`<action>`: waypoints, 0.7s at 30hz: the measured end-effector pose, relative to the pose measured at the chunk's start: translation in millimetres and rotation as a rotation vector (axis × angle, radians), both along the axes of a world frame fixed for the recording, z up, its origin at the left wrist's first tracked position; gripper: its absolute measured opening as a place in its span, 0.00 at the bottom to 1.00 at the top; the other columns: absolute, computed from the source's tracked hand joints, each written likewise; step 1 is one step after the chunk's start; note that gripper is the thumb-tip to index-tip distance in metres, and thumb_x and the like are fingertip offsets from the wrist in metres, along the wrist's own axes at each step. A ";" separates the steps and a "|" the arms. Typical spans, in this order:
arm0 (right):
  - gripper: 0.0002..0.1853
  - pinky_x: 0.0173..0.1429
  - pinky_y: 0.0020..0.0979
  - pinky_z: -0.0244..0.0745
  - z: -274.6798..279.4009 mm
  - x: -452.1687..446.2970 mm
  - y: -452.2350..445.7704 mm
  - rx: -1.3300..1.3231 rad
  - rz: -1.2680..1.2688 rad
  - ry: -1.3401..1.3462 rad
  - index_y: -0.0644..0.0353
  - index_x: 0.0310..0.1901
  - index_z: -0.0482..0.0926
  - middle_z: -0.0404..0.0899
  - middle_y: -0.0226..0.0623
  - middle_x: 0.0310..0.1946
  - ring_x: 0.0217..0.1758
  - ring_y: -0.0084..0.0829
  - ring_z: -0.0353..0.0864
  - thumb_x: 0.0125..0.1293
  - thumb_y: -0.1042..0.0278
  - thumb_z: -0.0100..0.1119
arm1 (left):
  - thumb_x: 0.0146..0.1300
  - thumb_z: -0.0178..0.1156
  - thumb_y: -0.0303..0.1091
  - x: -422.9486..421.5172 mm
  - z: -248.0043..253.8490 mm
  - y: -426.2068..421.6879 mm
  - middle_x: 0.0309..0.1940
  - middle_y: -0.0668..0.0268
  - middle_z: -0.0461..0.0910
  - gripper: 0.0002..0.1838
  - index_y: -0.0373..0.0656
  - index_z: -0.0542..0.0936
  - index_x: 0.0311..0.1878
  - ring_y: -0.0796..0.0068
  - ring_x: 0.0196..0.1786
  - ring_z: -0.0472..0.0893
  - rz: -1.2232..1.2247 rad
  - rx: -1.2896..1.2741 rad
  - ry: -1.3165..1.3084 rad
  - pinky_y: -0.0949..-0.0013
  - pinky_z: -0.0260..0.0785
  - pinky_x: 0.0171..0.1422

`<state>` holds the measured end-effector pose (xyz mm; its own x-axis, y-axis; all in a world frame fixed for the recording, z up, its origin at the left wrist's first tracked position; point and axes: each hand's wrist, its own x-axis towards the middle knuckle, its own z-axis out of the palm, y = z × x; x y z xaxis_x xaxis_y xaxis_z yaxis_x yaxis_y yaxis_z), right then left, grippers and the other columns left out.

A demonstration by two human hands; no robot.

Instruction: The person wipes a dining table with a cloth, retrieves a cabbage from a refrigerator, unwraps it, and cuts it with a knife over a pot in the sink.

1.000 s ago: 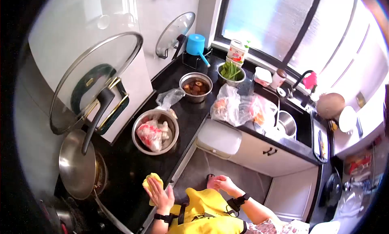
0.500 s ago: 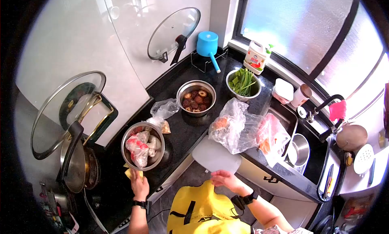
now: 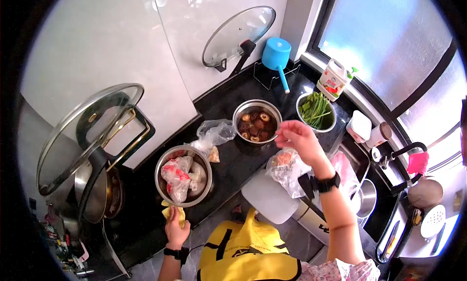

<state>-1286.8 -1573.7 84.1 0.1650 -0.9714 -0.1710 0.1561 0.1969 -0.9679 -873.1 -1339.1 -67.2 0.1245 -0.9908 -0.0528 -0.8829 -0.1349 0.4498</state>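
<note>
My left hand point(image 3: 177, 229) is closed on a yellow cloth point(image 3: 174, 216), low against the near side of a metal bowl point(image 3: 208, 183). Inside this bowl lie plastic-bagged pieces of food point(image 3: 177, 178) with red print on the bag. My right hand point(image 3: 300, 141) reaches over the counter with fingers loosely bent and somewhat apart, close to the right rim of a metal bowl of shiitake mushrooms point(image 3: 257, 126) in dark liquid. Whether its fingertips touch that rim I cannot tell. Under the right forearm, clear plastic bags point(image 3: 287, 173) are partly hidden.
A bowl of green vegetables point(image 3: 316, 112) stands behind my right hand. Small plastic bags point(image 3: 214, 135) lie between the two other bowls. A pale grey board or lid point(image 3: 270, 197) juts past the counter edge. The sink point(image 3: 357, 149) is at right, a lidded pan point(image 3: 92, 188) at left.
My right hand has moved from in front of my apron forward and up, over the counter beside the mushroom bowl. My left hand stays with the cloth by its bowl. The view has shifted.
</note>
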 end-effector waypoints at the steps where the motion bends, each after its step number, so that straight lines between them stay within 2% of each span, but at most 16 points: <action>1: 0.12 0.44 0.30 0.80 -8.4 0.8 -18.0 -0.009 0.008 0.029 0.68 0.51 0.71 0.78 0.40 0.40 0.40 0.30 0.81 0.67 0.77 0.49 | 0.49 0.62 0.32 -0.2 1.3 0.2 0.67 0.42 0.60 0.40 0.32 0.60 0.67 0.50 0.68 0.63 -0.003 -0.003 0.007 0.61 0.62 0.67; 2: 0.13 0.44 0.29 0.80 -21.7 3.1 -36.0 -0.019 0.017 0.058 0.68 0.50 0.73 0.78 0.40 0.40 0.40 0.30 0.81 0.65 0.76 0.50 | 0.48 0.62 0.32 -0.3 3.3 0.1 0.66 0.41 0.60 0.41 0.31 0.59 0.67 0.50 0.68 0.63 -0.004 -0.007 0.014 0.61 0.62 0.67; 4: 0.14 0.45 0.29 0.77 -58.2 12.4 -73.5 -0.031 0.153 0.435 0.68 0.49 0.75 0.79 0.39 0.38 0.41 0.30 0.81 0.62 0.72 0.55 | 0.46 0.63 0.32 0.2 6.3 -1.4 0.66 0.40 0.59 0.42 0.30 0.59 0.67 0.47 0.68 0.63 -0.005 0.005 0.013 0.59 0.60 0.68; 5: 0.17 0.49 0.32 0.75 -72.7 22.1 -86.8 -0.094 0.203 0.573 0.67 0.47 0.78 0.81 0.44 0.40 0.45 0.36 0.80 0.58 0.67 0.60 | 0.46 0.62 0.31 0.8 4.6 -0.5 0.66 0.40 0.59 0.43 0.30 0.59 0.67 0.47 0.68 0.62 -0.002 0.014 0.018 0.59 0.60 0.68; 6: 0.23 0.57 0.36 0.71 -87.5 27.4 -107.8 -0.130 0.396 0.868 0.65 0.54 0.75 0.76 0.53 0.51 0.56 0.43 0.76 0.61 0.59 0.59 | 0.46 0.62 0.31 1.7 4.4 -1.1 0.66 0.40 0.59 0.43 0.30 0.59 0.67 0.46 0.68 0.62 0.002 0.023 0.021 0.58 0.59 0.68; 8: 0.35 0.64 0.40 0.65 -113.1 47.1 -133.3 -0.147 0.433 1.262 0.65 0.63 0.65 0.69 0.59 0.57 0.59 0.49 0.72 0.62 0.47 0.57 | 0.46 0.62 0.31 0.5 10.1 -3.4 0.66 0.40 0.59 0.42 0.29 0.59 0.67 0.45 0.68 0.61 0.017 0.053 0.032 0.57 0.58 0.69; 10: 0.39 0.65 0.47 0.63 -126.1 63.9 -144.4 0.009 0.421 1.349 0.61 0.69 0.54 0.55 0.62 0.65 0.64 0.56 0.65 0.64 0.45 0.52 | 0.47 0.61 0.32 0.5 14.2 -5.1 0.66 0.39 0.59 0.42 0.29 0.59 0.67 0.45 0.68 0.61 0.023 0.091 0.041 0.57 0.57 0.70; 11: 0.41 0.66 0.50 0.61 -130.2 70.8 -144.2 0.094 0.417 1.393 0.59 0.71 0.49 0.48 0.63 0.69 0.66 0.59 0.62 0.65 0.43 0.50 | 0.45 0.61 0.34 0.6 13.0 -4.9 0.67 0.44 0.58 0.41 0.31 0.62 0.66 0.48 0.68 0.63 0.042 0.087 0.068 0.53 0.57 0.69; 12: 0.38 0.65 0.54 0.61 -135.4 76.9 -137.0 0.034 0.466 1.434 0.57 0.72 0.46 0.42 0.67 0.69 0.65 0.66 0.61 0.68 0.47 0.47 | 0.45 0.61 0.34 2.5 7.6 -3.3 0.67 0.43 0.59 0.41 0.31 0.62 0.66 0.47 0.67 0.63 0.044 0.076 0.066 0.53 0.57 0.69; 14: 0.32 0.61 0.51 0.68 -136.5 89.7 -126.7 -0.049 0.705 1.710 0.56 0.72 0.49 0.40 0.67 0.69 0.65 0.64 0.62 0.70 0.54 0.43 | 0.45 0.61 0.34 5.7 0.6 -1.0 0.67 0.43 0.60 0.41 0.31 0.63 0.65 0.47 0.67 0.64 0.049 0.057 0.061 0.53 0.57 0.69; 15: 0.29 0.54 0.46 0.75 -132.9 89.6 -125.5 -0.116 0.798 1.754 0.56 0.71 0.50 0.40 0.67 0.69 0.62 0.63 0.66 0.70 0.63 0.43 | 0.45 0.61 0.34 5.3 -1.9 -0.9 0.66 0.43 0.60 0.40 0.31 0.64 0.65 0.47 0.67 0.64 0.063 0.060 0.062 0.53 0.57 0.69; 16: 0.29 0.48 0.44 0.78 -134.7 87.4 -128.0 -0.082 0.756 1.537 0.57 0.69 0.53 0.41 0.68 0.68 0.57 0.64 0.70 0.67 0.69 0.47 | 0.44 0.61 0.34 3.0 2.1 -3.6 0.66 0.43 0.61 0.40 0.31 0.64 0.65 0.46 0.67 0.64 0.080 0.063 0.063 0.53 0.57 0.69; 18: 0.23 0.47 0.45 0.77 -134.0 77.3 -131.5 -0.231 0.726 1.503 0.62 0.62 0.63 0.58 0.67 0.62 0.50 0.61 0.76 0.65 0.71 0.49 | 0.43 0.61 0.34 0.4 3.3 -4.3 0.65 0.42 0.62 0.40 0.31 0.65 0.64 0.46 0.66 0.64 0.102 0.064 0.076 0.54 0.57 0.69; 21: 0.14 0.47 0.48 0.75 -138.2 55.5 -145.4 -0.390 0.720 1.347 0.66 0.50 0.70 0.73 0.63 0.48 0.47 0.56 0.77 0.65 0.70 0.51 | 0.42 0.61 0.35 -2.7 5.6 -6.7 0.63 0.40 0.64 0.39 0.30 0.67 0.62 0.45 0.66 0.64 0.160 0.065 0.123 0.54 0.56 0.70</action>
<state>-1231.2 -1719.1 -54.1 0.5329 -0.7766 -0.3359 -0.8401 -0.4379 -0.3202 -875.8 -1345.8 -61.6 0.2686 -0.9529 -0.1411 -0.7866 -0.3015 0.5389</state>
